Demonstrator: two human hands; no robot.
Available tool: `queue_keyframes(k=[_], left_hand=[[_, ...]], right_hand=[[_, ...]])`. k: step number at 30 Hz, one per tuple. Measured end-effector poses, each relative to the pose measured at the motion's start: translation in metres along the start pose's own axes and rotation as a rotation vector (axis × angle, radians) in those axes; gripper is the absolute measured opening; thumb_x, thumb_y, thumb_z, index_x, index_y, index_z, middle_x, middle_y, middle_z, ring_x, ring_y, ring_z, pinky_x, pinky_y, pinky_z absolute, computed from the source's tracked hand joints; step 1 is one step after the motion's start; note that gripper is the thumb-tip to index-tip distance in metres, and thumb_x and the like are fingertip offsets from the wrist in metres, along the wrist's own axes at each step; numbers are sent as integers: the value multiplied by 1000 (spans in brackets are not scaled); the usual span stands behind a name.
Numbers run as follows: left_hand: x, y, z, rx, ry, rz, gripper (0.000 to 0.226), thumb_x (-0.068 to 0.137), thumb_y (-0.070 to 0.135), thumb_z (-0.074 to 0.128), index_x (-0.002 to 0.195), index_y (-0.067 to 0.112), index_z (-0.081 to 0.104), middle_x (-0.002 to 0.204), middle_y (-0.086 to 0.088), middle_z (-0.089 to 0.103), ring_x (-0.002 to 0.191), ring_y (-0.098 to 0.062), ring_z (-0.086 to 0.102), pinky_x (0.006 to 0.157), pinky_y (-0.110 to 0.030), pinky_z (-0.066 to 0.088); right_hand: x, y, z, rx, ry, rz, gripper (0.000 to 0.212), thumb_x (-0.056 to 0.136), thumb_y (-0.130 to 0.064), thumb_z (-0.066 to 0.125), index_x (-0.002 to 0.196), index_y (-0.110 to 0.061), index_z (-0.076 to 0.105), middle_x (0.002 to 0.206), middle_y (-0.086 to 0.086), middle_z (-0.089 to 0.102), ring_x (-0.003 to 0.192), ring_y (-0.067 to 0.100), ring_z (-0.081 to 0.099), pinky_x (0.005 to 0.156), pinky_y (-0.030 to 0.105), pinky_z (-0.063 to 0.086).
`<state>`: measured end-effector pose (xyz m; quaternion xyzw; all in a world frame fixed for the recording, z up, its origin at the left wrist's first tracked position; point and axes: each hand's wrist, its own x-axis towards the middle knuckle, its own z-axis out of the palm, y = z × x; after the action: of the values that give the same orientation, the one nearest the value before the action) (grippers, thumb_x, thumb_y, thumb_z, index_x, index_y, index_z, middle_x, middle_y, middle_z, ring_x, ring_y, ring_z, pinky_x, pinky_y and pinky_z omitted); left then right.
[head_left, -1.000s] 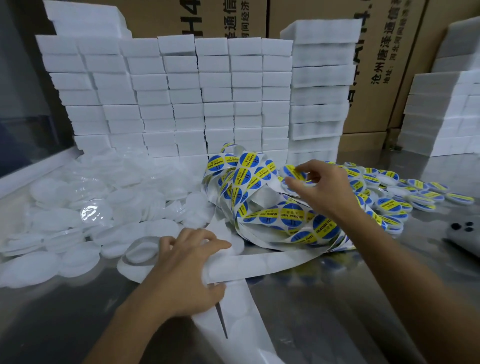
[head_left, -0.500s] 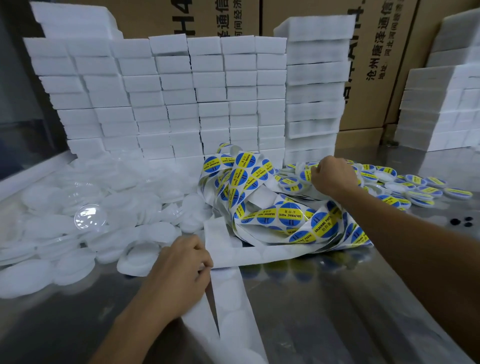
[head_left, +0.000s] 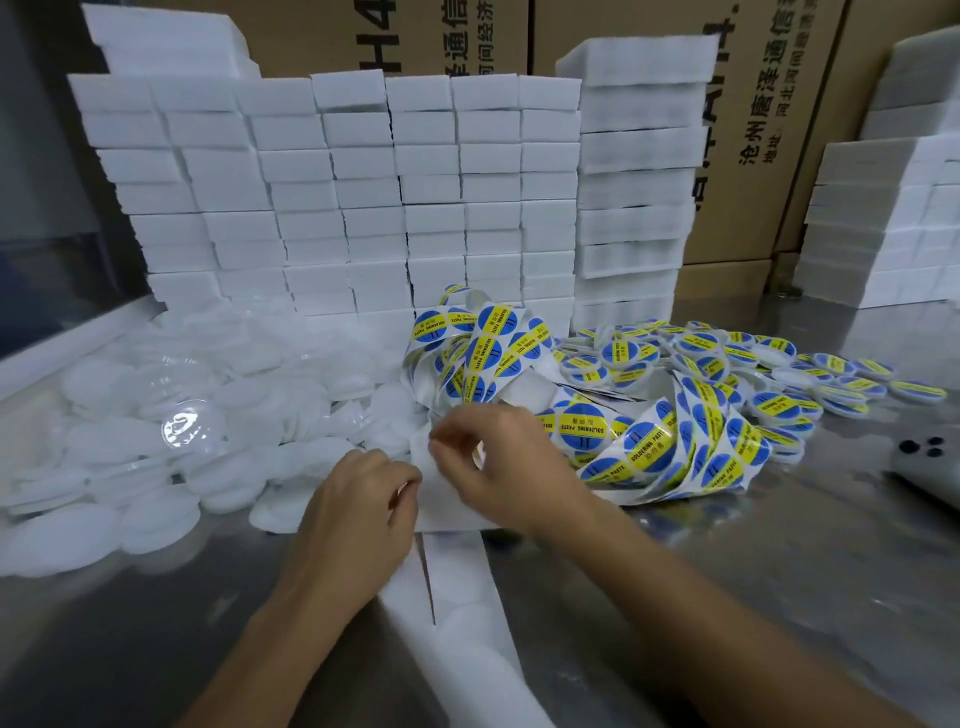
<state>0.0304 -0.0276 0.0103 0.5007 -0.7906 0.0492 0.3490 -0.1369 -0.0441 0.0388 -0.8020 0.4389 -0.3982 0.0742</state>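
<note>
Both hands work at mid-table, close together, just apart.

Left hand (head_left: 358, 514): fingers curled, thumb and forefinger pinching the left edge of the strip (head_left: 457, 587). Its knuckles point far and right.

Right hand (head_left: 498, 467): fingers curled, and fingertips (head_left: 435, 446) pressed together in a pinch on the strip's far edge, just beyond the left hand. This part is blurred, so whether a label sits under the tips I cannot tell.

The strip is white backing paper, bare of labels here, lying flat on the steel table (head_left: 727, 597). Its long axis runs near to far. The near end points at the person and leaves the frame's bottom edge. The far end reaches the hands, then bends right under the right wrist into the tangle (head_left: 644, 441), a loose, looped heap that carries blue-and-yellow round labels.

Around it:
- Plain lids (head_left: 156, 467), white and clear, are heaped at left.
- Labelled lids (head_left: 727, 364) are spread at far right, behind the tangle.
- Foam blocks (head_left: 363, 208) are stacked in a wall along the far side.
- Boxes (head_left: 753, 130) stand behind the blocks.
- A phone (head_left: 930, 467) lies at the right edge, partly cut off.
</note>
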Motion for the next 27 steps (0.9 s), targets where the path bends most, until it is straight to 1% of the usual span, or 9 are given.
queue_keyframes(k=[2,5,7,10,15,17,21,24,27], left_hand=[[0,0,0,-41,54,-11,19,67,-7,76,71,8,67,59,3,48,60,-23,49,53,-33,40],[-2,0,-2,-66,163,-167,23,69,1,74,69,16,57,52,10,33,52,-21,42,50,-31,38],[-2,-2,-5,-63,236,-242,24,73,4,67,72,20,50,49,10,35,48,-21,41,48,-31,38],[-1,-6,-6,-123,345,-214,14,77,4,58,85,15,57,51,8,49,49,-19,51,53,-29,41],[-1,-7,-2,-212,298,-189,15,79,0,56,86,13,61,68,2,65,67,-23,66,65,-34,54],[-1,-8,-2,-235,275,-180,19,75,4,50,87,13,62,71,6,66,70,-17,66,70,-31,55],[0,-5,-3,-333,228,-171,35,66,-1,39,84,22,59,76,11,66,77,-8,66,75,-24,56],[-1,-2,-4,-315,220,-150,35,63,3,35,84,17,60,77,7,67,80,-17,68,73,-26,55],[2,-2,-11,-114,314,-77,31,65,0,42,83,8,66,78,-2,69,72,-30,65,67,-36,51]], right_hand=[[-6,-8,13,13,-50,-19,13,90,-21,60,98,-16,70,85,-4,72,78,14,67,74,38,53],[-16,-8,23,-17,-116,23,22,91,-25,60,111,-19,67,99,-4,70,91,15,65,82,38,51],[-23,-6,26,-37,-116,38,30,90,-38,63,114,-21,66,102,-6,69,93,13,64,84,36,50],[-30,-7,32,-105,-172,28,47,83,-57,65,115,-22,66,100,-8,70,96,15,63,85,34,48],[-29,-11,38,-109,-107,63,15,86,-28,61,92,-22,73,87,-5,73,85,16,66,80,36,49],[-28,-9,36,-54,-76,113,16,85,-31,64,96,-23,73,86,-6,74,84,13,67,80,33,51],[-30,-13,39,-63,-188,134,50,82,-50,69,126,-29,57,100,-9,72,96,11,65,91,32,45],[-32,-13,42,-42,-191,141,37,86,-28,65,122,-28,57,94,-8,73,93,16,64,92,38,46],[-30,-10,40,-24,-131,146,31,86,-19,59,116,-27,63,92,-8,73,92,17,64,88,36,47]])
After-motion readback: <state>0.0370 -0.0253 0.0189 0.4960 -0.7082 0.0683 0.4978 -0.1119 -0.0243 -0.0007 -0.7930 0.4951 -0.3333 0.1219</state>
